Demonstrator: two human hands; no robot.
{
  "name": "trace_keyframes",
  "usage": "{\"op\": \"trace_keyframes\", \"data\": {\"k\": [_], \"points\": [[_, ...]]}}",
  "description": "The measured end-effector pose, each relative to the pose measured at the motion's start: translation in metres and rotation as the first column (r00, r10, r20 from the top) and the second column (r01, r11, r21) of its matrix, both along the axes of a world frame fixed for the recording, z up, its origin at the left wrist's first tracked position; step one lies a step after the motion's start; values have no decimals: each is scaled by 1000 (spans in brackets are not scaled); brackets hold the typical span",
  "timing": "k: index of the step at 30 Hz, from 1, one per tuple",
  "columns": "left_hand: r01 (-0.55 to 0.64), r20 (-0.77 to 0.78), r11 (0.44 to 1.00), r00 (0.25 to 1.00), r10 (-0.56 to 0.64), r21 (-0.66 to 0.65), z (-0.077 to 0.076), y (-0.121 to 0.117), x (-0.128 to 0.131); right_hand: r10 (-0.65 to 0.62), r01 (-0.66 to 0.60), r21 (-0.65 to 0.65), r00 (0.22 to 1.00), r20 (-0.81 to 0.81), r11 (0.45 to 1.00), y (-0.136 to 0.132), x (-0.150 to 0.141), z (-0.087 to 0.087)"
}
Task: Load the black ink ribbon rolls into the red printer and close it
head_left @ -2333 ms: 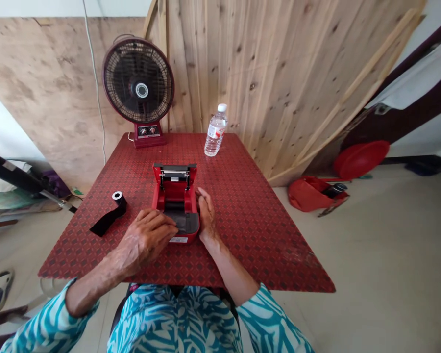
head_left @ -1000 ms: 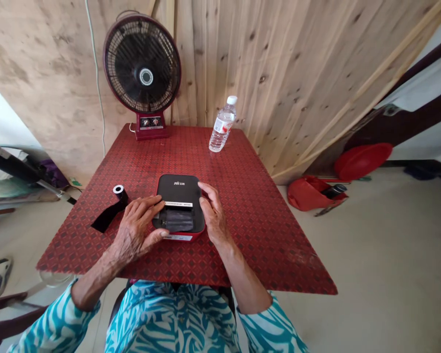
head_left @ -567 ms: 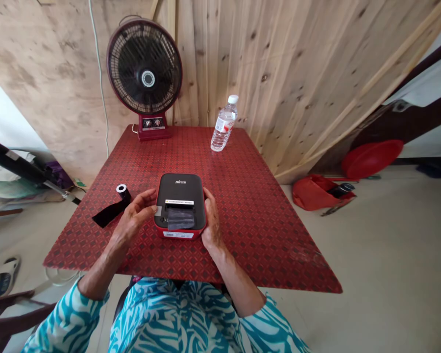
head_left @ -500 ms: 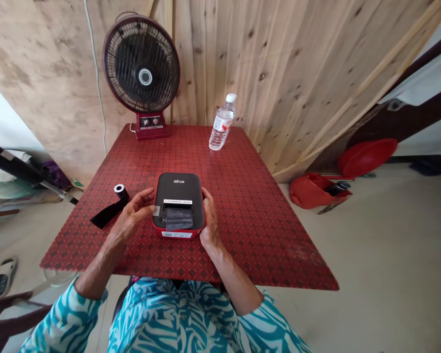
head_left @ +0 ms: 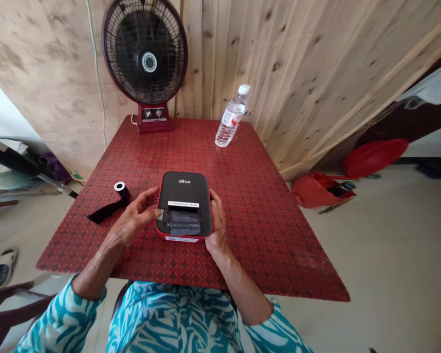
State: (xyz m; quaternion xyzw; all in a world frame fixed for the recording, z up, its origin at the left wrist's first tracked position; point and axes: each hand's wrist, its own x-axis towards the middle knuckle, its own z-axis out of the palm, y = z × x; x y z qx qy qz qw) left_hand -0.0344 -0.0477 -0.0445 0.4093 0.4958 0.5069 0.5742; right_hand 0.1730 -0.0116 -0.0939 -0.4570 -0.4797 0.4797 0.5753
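A small red printer with a black lid, now closed, sits near the front of the red table. A strip of dark ribbon pokes out of its front slot. My left hand grips the printer's left side, thumb on the top near the slot. My right hand clasps its right side with curled fingers. A black ribbon roll with a white core lies partly unrolled just left of my left hand.
A dark red table fan stands at the table's back left, its cord running up the wooden wall. A clear water bottle stands back right. A red bag and red basin lie on the floor at right.
The printer's lid, open 2.3 s ago, is now closed. My hands moved from the top of the lid to grip the printer's two sides. The view tilted slightly.
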Motion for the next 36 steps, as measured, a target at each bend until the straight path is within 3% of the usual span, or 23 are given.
{"op": "trace_keyframes", "data": {"k": [13,16,18,20,22,24,26,28,32,36], "points": [[-16,-53,999,998,18,27,3,1,3,19,-18,16,1000,-12,1000,3,0,-3],[-46,-197,998,979,56,54,10,-1,1,20,-20,1,1000,-21,1000,3,-1,-2],[-50,-366,986,925,105,158,20,0,2,24,-24,7,999,-23,1000,4,-2,-2],[42,-536,955,835,128,295,34,3,7,26,-25,24,999,-31,999,5,-2,-3],[228,-688,902,719,98,367,48,12,15,33,-31,40,999,-43,999,5,-2,-4],[416,-819,841,570,55,346,59,25,25,39,-36,50,998,-55,998,6,-1,-5],[521,-914,813,404,33,260,66,39,34,44,-41,56,997,-64,998,7,-1,-5],[544,-964,827,265,-15,137,72,51,40,47,-43,60,996,-71,997,7,-1,-5],[489,-987,870,96,-133,-69,82,62,47,61,-57,57,996,-70,997,6,0,-3],[425,-972,890,-222,-75,-166,83,67,55,59,-56,51,996,-62,997,6,0,-1]]}}
